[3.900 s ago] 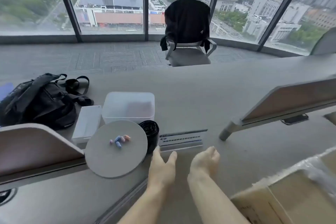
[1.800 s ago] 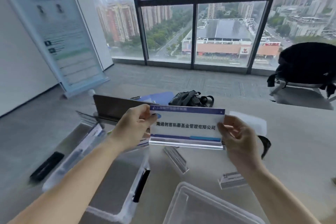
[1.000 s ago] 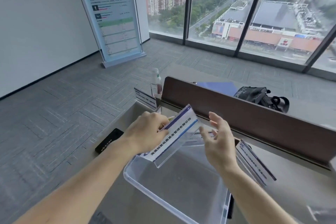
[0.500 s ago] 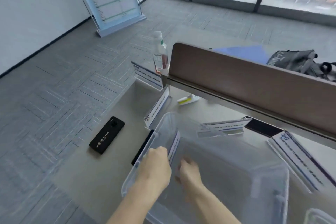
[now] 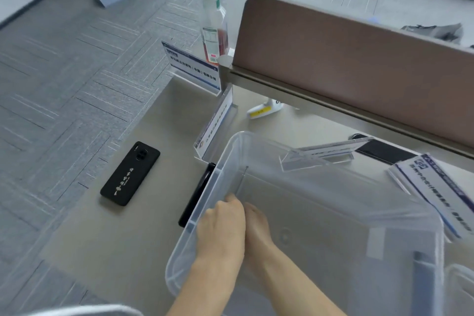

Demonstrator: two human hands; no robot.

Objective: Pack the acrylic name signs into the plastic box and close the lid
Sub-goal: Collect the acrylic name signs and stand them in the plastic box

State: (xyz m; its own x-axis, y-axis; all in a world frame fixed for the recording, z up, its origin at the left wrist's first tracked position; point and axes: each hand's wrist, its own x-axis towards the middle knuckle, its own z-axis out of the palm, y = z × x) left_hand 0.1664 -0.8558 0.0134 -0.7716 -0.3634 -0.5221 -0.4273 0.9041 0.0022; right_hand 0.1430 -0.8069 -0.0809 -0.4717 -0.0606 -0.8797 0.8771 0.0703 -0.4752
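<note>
seating a sign flat against the box wall

both hands are down inside the box [image 5: 223, 161], at its left wall. the left hand [image 5: 220, 228] is curled with its fingers pressed together against the inside of that wall; it seems to steady a clear sign [image 5: 241, 179] standing on edge there, of which only a thin upright edge shows. the right hand [image 5: 257, 226] sits just beside the left, deeper in the box; whether it is pinching the sign or only resting cannot be told, since the left hand hides its fingers.

the step in hand looks like setting this sign snug along the wall. doing it well likely means keeping the sign upright and tight to the wall so later ones stack beside it, and letting go only once its base sits on the box floor.

four more signs wait outside the box: one [image 5: 215, 126] leaning just beyond the far left corner, one [image 5: 192, 67] farther past that by the bottle [image 5: 214, 20], one [image 5: 325, 154] behind the far wall, and one [image 5: 436, 192] off the right side. a phone [image 5: 130, 173] lies well left of the box. the lid is not clearly in view.
</note>
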